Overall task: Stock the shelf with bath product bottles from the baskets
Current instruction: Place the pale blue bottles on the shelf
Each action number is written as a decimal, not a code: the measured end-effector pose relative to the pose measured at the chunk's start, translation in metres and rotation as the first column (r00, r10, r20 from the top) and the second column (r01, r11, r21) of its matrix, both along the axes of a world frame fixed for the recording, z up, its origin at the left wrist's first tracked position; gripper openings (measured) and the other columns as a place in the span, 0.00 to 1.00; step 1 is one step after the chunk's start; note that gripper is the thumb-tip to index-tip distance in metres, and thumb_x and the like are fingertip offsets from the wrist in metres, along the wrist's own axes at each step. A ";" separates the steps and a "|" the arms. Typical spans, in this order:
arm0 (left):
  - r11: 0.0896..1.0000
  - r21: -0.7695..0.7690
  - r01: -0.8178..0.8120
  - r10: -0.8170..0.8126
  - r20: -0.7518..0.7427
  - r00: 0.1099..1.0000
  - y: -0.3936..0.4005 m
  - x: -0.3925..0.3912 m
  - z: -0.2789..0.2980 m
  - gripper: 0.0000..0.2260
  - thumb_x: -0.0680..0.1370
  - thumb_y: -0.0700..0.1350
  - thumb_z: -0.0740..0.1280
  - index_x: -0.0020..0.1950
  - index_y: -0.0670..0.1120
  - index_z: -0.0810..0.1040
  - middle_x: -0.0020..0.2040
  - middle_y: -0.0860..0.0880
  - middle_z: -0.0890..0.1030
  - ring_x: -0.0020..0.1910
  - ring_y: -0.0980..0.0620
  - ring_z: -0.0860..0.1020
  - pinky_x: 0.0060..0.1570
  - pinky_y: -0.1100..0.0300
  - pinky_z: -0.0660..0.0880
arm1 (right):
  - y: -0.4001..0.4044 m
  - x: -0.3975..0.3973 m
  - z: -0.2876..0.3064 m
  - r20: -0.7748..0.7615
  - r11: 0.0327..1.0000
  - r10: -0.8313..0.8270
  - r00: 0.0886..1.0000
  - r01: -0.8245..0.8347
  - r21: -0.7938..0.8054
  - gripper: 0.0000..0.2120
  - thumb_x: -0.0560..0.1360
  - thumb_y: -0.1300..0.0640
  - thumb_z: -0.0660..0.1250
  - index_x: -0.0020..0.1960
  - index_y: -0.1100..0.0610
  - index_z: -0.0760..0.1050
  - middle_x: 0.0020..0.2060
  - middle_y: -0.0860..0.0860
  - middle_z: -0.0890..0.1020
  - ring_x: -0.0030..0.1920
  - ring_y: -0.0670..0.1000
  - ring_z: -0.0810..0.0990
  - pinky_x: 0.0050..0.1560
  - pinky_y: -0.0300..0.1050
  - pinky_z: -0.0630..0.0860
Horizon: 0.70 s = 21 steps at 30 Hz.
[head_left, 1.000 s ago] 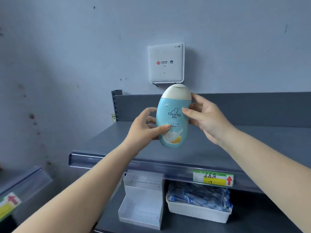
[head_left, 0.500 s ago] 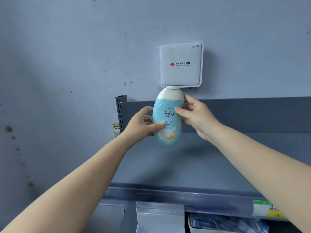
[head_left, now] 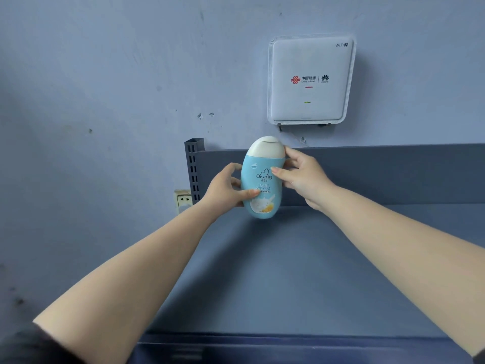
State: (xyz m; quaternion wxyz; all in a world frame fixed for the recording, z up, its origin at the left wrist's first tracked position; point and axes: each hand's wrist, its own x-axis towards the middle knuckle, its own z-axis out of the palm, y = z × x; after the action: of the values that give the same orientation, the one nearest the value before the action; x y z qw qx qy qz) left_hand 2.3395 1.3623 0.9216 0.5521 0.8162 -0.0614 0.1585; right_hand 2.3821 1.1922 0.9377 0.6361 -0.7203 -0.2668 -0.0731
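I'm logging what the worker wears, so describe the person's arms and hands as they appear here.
Both forearms are bare from elbow to wrist. The left hand and right hand wear no gloves, and no rings, watch or bracelet show. A dark sleeve edge appears at the left upper arm in the bottom left corner, and a sliver of dark cloth shows at the bottom right corner.

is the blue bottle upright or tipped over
Upright: the light blue oval bottle has its cream cap on top, label readable, held between left hand and right hand.
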 end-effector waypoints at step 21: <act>0.996 0.035 -0.084 0.083 0.020 0.996 0.005 0.046 -0.027 0.22 0.69 0.40 0.75 0.60 0.45 0.71 0.49 0.41 0.78 0.50 0.44 0.80 0.46 0.46 0.81 | 0.015 0.032 -0.013 0.085 0.967 -0.150 0.985 0.164 -0.194 0.23 0.72 0.66 0.69 0.64 0.52 0.72 0.47 0.47 0.80 0.53 0.51 0.80 0.57 0.44 0.76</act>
State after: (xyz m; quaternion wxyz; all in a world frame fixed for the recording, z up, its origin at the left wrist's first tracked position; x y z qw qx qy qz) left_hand 2.3859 1.3675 0.8949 0.5297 0.8263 -0.0353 0.1880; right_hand 2.4145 1.2072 0.9244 0.5430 -0.7966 -0.2367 -0.1210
